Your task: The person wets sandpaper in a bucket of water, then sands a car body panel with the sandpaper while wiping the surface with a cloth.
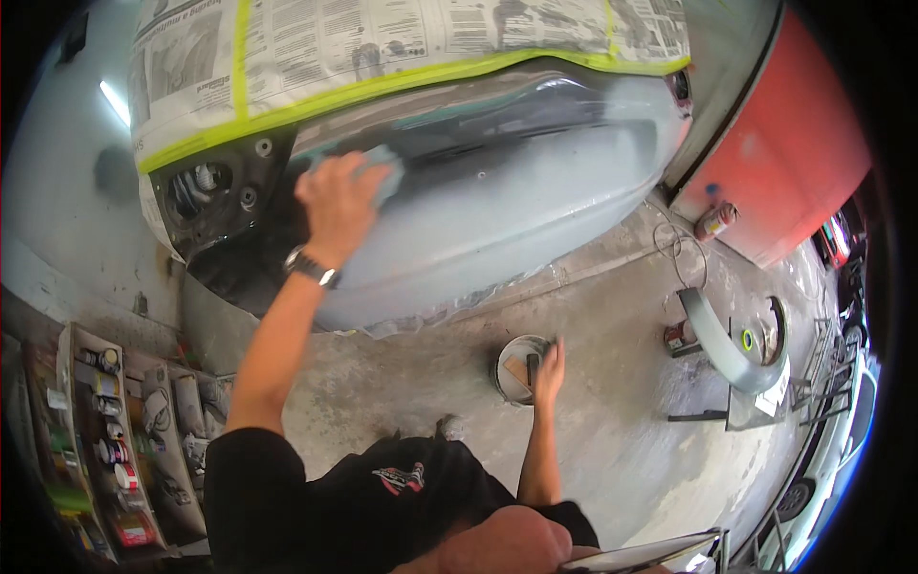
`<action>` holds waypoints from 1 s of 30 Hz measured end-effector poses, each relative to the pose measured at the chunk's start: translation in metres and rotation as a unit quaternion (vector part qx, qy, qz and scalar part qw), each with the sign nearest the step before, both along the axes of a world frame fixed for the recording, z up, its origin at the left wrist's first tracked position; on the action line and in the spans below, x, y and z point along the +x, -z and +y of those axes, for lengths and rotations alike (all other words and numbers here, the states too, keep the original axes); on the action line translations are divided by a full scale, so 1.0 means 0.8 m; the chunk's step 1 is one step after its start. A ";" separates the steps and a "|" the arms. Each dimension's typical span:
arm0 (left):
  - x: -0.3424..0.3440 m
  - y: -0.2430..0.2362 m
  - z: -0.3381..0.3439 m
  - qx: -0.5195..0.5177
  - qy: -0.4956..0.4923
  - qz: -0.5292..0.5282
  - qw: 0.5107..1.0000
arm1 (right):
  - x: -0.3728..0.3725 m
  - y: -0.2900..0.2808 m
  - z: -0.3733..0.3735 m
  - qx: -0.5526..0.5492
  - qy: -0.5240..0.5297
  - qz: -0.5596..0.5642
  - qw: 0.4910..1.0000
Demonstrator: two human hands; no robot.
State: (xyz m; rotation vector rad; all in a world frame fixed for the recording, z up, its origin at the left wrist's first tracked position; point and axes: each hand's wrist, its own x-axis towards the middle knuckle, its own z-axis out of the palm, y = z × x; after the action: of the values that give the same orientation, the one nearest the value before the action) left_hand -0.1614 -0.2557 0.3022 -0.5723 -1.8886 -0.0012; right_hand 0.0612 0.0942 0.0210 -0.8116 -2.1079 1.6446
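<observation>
My left hand (339, 206), a watch on its wrist, presses a thin blue-grey cloth-like pad (384, 174) against a car body panel (478, 215). Fingers curl over the pad, and slight blur hides whether it is cloth or abrasive sheet. Grey primer covers much of the panel, with darker patches along its upper part and left end. Off to the right, my right hand (549, 373) hangs with fingers stretched out and nothing visible in it. Below that hand on the floor is a round bucket (501, 368) with a brown block and a dark tool inside, overlapped by the hand.
Newspaper (325, 48) edged with yellow-green masking tape (382, 91) covers the car above the panel. A shelf unit (134, 421) of cans stands at lower left. Rightward are a red panel (784, 143), a fire extinguisher (715, 222), a curved grey part (712, 335) on a stand, and a parked car (841, 450).
</observation>
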 end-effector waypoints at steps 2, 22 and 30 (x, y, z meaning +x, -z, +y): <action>0.020 0.001 -0.044 -0.016 0.017 -0.035 0.999 | -0.095 -0.098 -0.024 0.090 -0.039 0.195 0.976; 0.027 0.014 -0.217 -0.006 0.100 0.001 0.995 | -0.166 -0.232 -0.396 0.348 -0.304 0.390 0.796; 0.081 0.016 -0.186 0.099 0.282 -0.172 0.938 | -0.073 -0.255 -0.334 -0.237 -0.245 0.234 0.911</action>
State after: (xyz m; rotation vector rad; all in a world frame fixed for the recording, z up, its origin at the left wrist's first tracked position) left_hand -0.0963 -0.4048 0.2896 -1.0046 -1.9590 -0.6993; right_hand 0.0024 -0.1732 0.2251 0.0462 -1.6617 2.3744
